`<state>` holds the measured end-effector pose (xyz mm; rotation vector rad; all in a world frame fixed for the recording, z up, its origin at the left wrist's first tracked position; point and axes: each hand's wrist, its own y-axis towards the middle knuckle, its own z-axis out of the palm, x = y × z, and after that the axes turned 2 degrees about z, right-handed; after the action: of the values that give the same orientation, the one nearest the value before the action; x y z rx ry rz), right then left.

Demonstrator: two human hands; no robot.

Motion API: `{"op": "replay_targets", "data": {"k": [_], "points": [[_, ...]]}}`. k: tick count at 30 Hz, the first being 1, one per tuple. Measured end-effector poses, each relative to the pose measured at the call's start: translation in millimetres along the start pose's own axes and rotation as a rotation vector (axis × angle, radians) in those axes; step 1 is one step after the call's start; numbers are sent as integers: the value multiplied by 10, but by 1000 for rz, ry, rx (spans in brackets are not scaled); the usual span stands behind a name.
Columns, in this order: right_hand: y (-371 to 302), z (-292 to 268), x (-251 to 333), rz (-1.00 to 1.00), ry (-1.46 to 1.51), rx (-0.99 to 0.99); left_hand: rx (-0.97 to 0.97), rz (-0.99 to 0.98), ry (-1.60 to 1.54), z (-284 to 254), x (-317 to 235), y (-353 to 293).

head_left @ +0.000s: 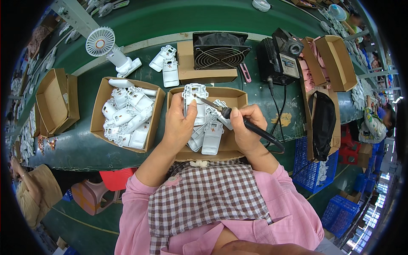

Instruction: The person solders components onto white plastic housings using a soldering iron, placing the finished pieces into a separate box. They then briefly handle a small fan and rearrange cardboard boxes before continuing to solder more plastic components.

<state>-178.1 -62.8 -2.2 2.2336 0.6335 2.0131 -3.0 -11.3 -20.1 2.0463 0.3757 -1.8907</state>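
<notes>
My left hand (178, 123) is closed around a white plastic housing (195, 89) with a small cutout at its top, held up over a cardboard box (231, 92). In my right hand (246, 126) is a soldering iron (226, 111) with a black handle, its thin tip pointing left at the inside of the housing. Tip and housing meet or nearly meet; I cannot tell which. Beneath my hands, several similar white housings (212, 137) lie in the box. To the left, a second cardboard box (158, 127) is piled with more white housings (127, 112).
A black fan (221, 49) stands behind the box. Right of it are a black soldering station (278, 59) with a cable and a pink-handled tool (245, 72). A white handheld fan (106, 46) stands back left. Cardboard boxes (57, 102) flank both sides. A green conveyor belt (170, 19) runs behind.
</notes>
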Motion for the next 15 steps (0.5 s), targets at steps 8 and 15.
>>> {"op": "replay_targets", "data": {"k": [8,15], "points": [[-23,5,2,76,156,-41,42,-1,75,-13,13,-25],[-9,0,10,45,93,-12,60,-22,87,-3,-47,-31]]}}
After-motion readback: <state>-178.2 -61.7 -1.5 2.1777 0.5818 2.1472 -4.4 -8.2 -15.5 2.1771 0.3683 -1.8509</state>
